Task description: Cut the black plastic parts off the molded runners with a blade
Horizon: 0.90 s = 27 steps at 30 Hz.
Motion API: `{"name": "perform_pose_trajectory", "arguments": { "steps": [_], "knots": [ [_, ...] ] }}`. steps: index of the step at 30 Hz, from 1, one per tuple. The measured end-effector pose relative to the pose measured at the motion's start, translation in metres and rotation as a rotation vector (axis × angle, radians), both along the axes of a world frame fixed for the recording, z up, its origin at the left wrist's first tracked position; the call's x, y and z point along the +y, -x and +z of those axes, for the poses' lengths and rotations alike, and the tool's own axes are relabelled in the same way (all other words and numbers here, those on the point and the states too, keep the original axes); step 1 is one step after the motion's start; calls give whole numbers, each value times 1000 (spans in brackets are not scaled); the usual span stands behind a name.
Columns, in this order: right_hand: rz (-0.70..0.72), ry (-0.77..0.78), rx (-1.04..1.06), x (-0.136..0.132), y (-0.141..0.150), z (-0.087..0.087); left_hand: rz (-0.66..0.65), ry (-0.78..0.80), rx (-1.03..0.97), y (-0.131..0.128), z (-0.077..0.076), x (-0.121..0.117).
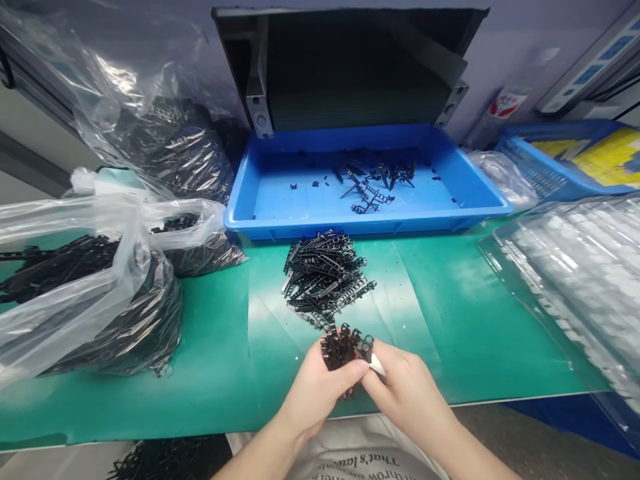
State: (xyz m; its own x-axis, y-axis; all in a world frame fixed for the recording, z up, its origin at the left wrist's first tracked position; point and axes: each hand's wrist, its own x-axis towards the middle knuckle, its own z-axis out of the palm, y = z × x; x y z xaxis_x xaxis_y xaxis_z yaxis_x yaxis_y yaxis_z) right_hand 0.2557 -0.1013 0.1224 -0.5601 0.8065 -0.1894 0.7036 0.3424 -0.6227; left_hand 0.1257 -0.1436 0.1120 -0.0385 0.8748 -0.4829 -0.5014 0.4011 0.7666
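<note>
My left hand [320,380] is closed around a bunch of black plastic clip strips [340,347], with their ringed ends pointing up. My right hand [403,377] meets it at the front edge of the table, thumb and fingers pinched on a small white flat piece [377,365]; its kind does not show. A black ring-shaped clip end [367,343] sits at the right fingertips, and I cannot tell whether it belongs to the bunch. Just beyond both hands lies a loose pile of black plastic strips [325,273] with rows of rings.
A blue tray [370,225] with scattered black pieces stands behind the pile, under a dark panel [355,73]. Open plastic bags [125,280] of black parts fill the left side. Stacked clear trays [575,267] and a blue basket [530,167] occupy the right. The green tabletop [220,347] lies between.
</note>
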Motion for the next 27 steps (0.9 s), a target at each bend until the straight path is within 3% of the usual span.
{"name": "perform_pose_trajectory", "arguments": {
  "steps": [7,13,18,27],
  "knots": [
    [103,-24,57,5,-14,9,84,15,54,7,-3,0],
    [240,-118,35,5,-18,17,28,-14,127,9,-5,-1],
    [245,-196,9,3,-16,17,15,25,210,6,-1,-1],
    [230,-125,19,5,-18,18,-6,27,229,4,-2,1]
  ]
}}
